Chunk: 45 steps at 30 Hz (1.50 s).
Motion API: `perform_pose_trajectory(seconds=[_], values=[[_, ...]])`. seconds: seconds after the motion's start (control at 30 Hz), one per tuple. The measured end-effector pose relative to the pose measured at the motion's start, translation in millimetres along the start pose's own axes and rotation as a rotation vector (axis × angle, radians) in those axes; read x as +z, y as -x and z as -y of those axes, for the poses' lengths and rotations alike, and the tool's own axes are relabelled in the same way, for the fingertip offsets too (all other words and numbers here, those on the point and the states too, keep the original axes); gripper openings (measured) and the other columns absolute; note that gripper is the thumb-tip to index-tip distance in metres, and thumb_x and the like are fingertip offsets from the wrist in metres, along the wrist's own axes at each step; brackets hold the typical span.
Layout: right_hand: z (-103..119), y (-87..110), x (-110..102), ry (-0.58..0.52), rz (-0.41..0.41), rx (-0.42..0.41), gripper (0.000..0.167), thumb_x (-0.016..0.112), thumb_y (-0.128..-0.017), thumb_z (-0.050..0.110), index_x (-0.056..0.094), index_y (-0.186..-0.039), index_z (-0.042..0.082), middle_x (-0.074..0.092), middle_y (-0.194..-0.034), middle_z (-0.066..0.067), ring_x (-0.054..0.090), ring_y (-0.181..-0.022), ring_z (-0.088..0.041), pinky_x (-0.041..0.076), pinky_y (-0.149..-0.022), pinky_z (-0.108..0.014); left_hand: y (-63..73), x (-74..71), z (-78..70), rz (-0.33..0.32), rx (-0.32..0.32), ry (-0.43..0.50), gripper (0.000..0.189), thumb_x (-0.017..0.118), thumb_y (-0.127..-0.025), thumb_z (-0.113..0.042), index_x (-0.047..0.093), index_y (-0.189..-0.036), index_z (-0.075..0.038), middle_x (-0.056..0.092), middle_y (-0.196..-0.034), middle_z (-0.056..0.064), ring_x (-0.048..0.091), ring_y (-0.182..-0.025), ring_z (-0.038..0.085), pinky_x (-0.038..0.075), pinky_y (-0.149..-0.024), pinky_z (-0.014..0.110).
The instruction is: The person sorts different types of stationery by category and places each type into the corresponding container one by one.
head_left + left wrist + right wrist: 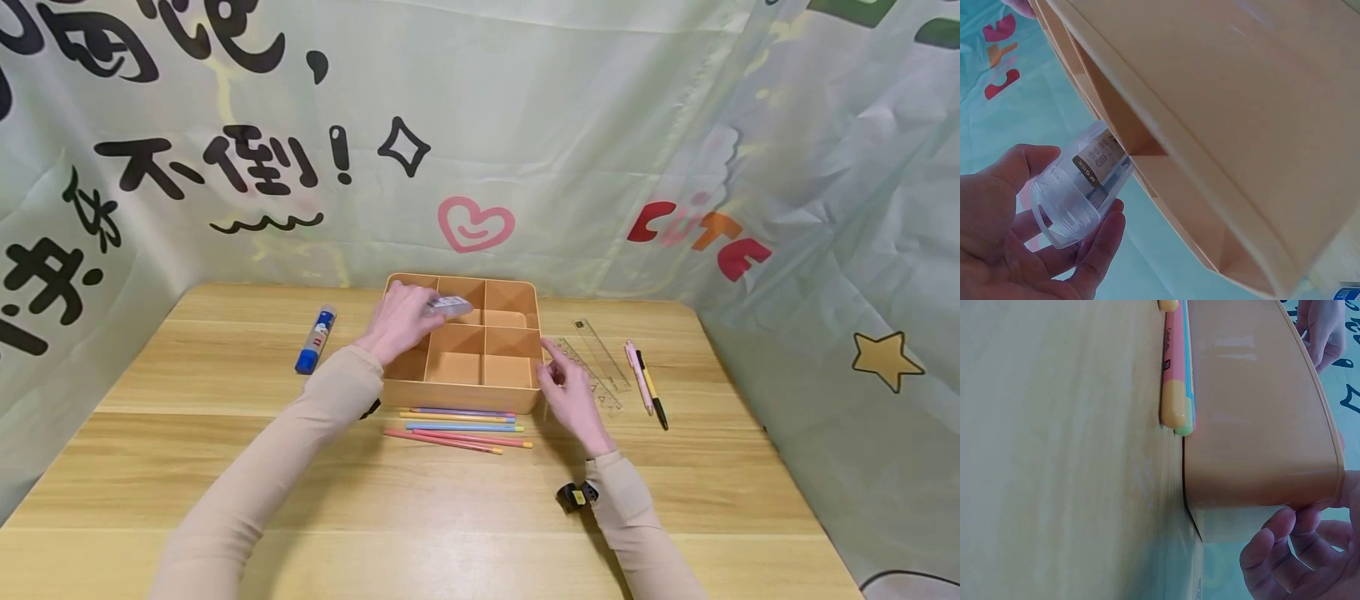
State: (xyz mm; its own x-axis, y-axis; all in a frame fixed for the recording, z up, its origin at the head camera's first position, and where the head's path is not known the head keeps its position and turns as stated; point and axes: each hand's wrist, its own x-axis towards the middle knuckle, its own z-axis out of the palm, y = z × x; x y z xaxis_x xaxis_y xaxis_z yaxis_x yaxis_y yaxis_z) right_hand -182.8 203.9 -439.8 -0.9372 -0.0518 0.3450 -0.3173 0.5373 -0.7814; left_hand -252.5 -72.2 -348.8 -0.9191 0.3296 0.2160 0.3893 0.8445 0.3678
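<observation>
In the head view my left hand (400, 321) is over the back left of a tan compartment box (457, 396). It holds a small clear plastic container (1075, 187), which in the left wrist view has a printed label and sits between thumb and fingers, tilted by the box's rim. My right hand (572, 398) is at the box's right side, thumb and index finger touching the outer wall near the front corner. In the right wrist view its other fingers (1279, 522) are loosely bent beside that corner.
Several coloured pencils (465, 427) lie along the box's front. To the right are two clear rulers (602, 354), a pink pen (638, 377) and a black-and-yellow pen (652, 392). A blue-capped glue stick (316, 340) lies left. A printed cloth (570, 150) hangs behind the table.
</observation>
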Motion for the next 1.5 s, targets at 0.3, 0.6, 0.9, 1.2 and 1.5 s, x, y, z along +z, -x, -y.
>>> perform_pose_trajectory(seconds=[0.3, 0.6, 0.9, 1.2, 1.5], values=[[0, -0.2, 0, 0.0, 0.008, 0.004, 0.045, 0.056, -0.099, 0.004, 0.051, -0.142, -0.007, 0.057, -0.068, -0.01, 0.044, -0.058, -0.006, 0.035, -0.052, -0.019, -5.8, 5.3, -5.0, 0.036, -0.038, -0.011, 0.024, 0.067, -0.091, -0.022, 0.074, -0.108, -0.006, 0.075, -0.106, 0.015, 0.058, -0.098, 0.036, 0.055, -0.073, 0.047], [1, -0.4, 0, 0.015, 0.014, 0.006, 0.045, 0.056, -0.099, 0.005, 0.052, -0.142, -0.006, 0.057, -0.069, -0.009, 0.044, -0.058, -0.006, 0.036, -0.052, -0.019, -10.5, 11.0, -7.3, 0.053, -0.042, -0.05, 0.021, 0.067, -0.093, -0.023, 0.073, -0.103, -0.006, 0.075, -0.101, 0.015, 0.056, -0.093, 0.035, 0.055, -0.069, 0.047], [-1, -0.3, 1, 0.018, -0.007, -0.014, 0.044, 0.057, -0.098, 0.004, 0.053, -0.14, -0.008, 0.056, -0.067, -0.008, 0.044, -0.058, -0.004, 0.035, -0.052, -0.018, -12.1, 15.6, -8.6, 0.077, -0.063, -0.066, 0.021, 0.066, -0.096, -0.026, 0.072, -0.103, -0.007, 0.075, -0.105, 0.016, 0.056, -0.098, 0.036, 0.055, -0.073, 0.051], [-1, -0.9, 1, 0.014, -0.005, -0.006, 0.044, 0.056, -0.098, 0.003, 0.052, -0.141, -0.008, 0.056, -0.067, -0.009, 0.043, -0.058, -0.003, 0.035, -0.052, -0.018, -13.3, 19.1, -10.4, 0.047, -0.043, -0.078, 0.022, 0.066, -0.097, -0.026, 0.073, -0.099, -0.006, 0.076, -0.102, 0.016, 0.06, -0.098, 0.039, 0.051, -0.07, 0.052], [1, -0.9, -1, 0.015, 0.001, 0.022, 0.045, 0.056, -0.098, 0.005, 0.052, -0.142, -0.006, 0.057, -0.068, -0.009, 0.044, -0.058, -0.004, 0.036, -0.053, -0.018, -13.2, 19.3, -8.2, 0.046, -0.079, 0.006, 0.044, 0.068, -0.09, -0.054, 0.074, -0.09, -0.01, 0.075, -0.084, 0.008, 0.07, -0.083, 0.029, 0.046, -0.062, 0.038]])
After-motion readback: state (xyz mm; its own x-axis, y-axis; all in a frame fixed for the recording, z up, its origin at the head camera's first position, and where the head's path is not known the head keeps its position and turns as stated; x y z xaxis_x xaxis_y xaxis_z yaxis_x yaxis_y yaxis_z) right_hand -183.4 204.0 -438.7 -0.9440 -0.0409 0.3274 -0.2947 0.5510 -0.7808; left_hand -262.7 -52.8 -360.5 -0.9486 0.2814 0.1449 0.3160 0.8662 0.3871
